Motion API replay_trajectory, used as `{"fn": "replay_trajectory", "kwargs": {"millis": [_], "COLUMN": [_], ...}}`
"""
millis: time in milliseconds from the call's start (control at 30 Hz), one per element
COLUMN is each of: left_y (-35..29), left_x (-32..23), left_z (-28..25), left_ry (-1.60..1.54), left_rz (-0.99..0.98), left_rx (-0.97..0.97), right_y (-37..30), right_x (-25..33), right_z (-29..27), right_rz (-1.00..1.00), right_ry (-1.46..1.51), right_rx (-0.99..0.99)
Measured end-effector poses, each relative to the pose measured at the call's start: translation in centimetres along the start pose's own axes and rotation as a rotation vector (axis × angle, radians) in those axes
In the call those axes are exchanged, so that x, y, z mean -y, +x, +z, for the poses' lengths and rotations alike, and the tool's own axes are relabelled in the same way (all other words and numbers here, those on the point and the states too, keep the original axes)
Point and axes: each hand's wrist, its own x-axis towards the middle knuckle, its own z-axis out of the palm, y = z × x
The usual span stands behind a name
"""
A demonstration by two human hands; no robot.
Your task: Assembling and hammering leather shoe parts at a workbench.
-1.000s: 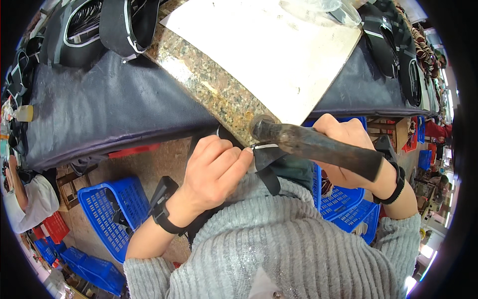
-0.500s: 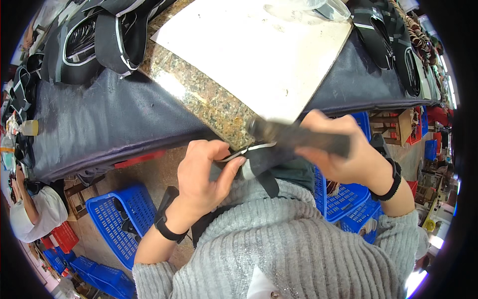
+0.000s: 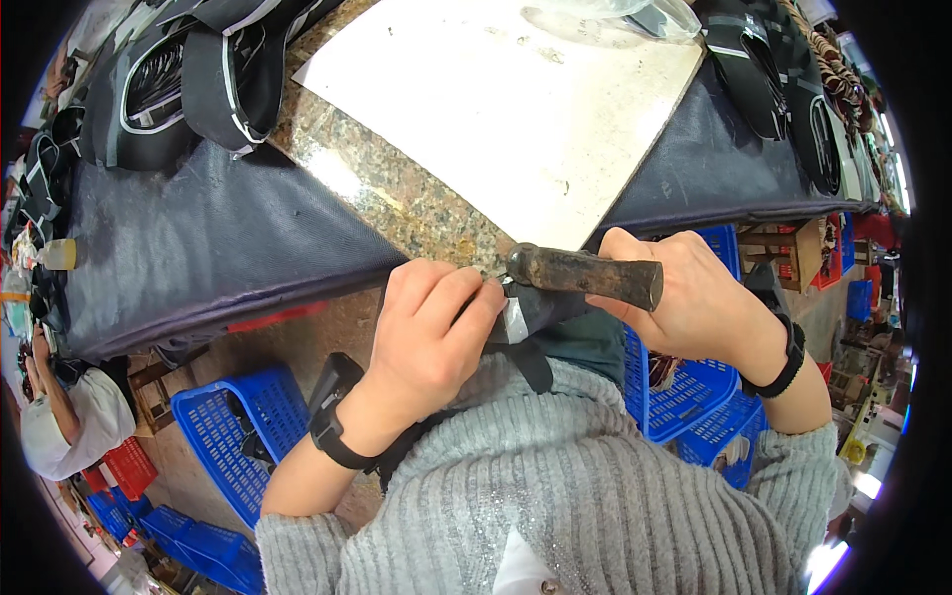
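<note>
My right hand [image 3: 689,293] is closed round a hammer, its worn, dark metal head [image 3: 590,276] lying crosswise above the corner of a speckled stone slab [image 3: 436,213]. The handle is mostly hidden behind the head and my fingers. At that same corner, my left hand [image 3: 431,322] grips a black leather-like strip [image 3: 540,309] with a whitish band across it, fingers bent over its edge. The strip hangs down toward my lap, its loose end against my grey sweater. Whether the hammer face touches the strip I cannot tell.
A white board [image 3: 506,109] lies on the slab, over a dark padded table cover [image 3: 228,233]. Bundles of black strips [image 3: 228,94] sit far left, more [image 3: 744,79] far right. Blue baskets [image 3: 233,436] stand below on both sides. Another person's arm [image 3: 58,387] shows at far left.
My left hand has turned over and shifted right, its fingers now covering the strip's edge. The hammer, blurred by motion before, is now sharp and its head sits slightly lower and flatter.
</note>
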Motion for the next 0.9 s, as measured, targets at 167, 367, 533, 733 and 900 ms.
{"fn": "replay_trajectory", "kwargs": {"millis": [167, 367, 533, 733, 900], "left_y": [-0.3, -0.6, -0.6, -1.3, -2.2], "left_x": [0.4, 0.3, 0.3, 0.2, -0.4], "left_z": [0.1, 0.2, 0.3, -0.6, -0.2], "left_ry": [0.019, 0.001, 0.006, -0.104, 0.038], "left_rz": [0.055, 0.033, 0.051, -0.262, -0.142], "left_rx": [0.023, -0.017, -0.043, -0.027, -0.068], "right_y": [0.8, 1.0, 0.5, 0.4, 0.6], "right_x": [0.4, 0.6, 0.7, 0.5, 0.6], "right_z": [-1.8, -1.3, -0.9, -0.3, -0.8], "right_rz": [-0.062, 0.025, -0.068, -0.048, -0.028], "right_ry": [-0.032, -0.084, -0.056, -0.089, -0.100], "right_rx": [-0.044, 0.169, 0.018, 0.059, 0.107]}}
